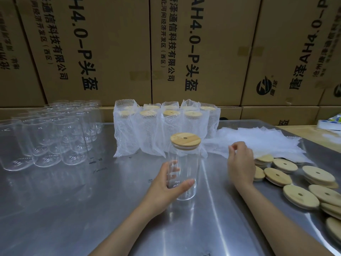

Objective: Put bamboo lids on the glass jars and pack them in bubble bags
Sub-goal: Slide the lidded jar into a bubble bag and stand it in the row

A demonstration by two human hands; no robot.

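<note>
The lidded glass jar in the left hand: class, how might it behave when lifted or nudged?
The lidded glass jar is tall and narrow, so a sideways nudge could probably tip it. Its smooth clear wall looks slippery and likely breakable; the left hand wraps its lower half. On its side, it would probably roll across the metal table.

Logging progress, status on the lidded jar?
Left hand grips lidded jar, upright on table. Right hand empty, near bubble bags. Nothing in the way.
</note>
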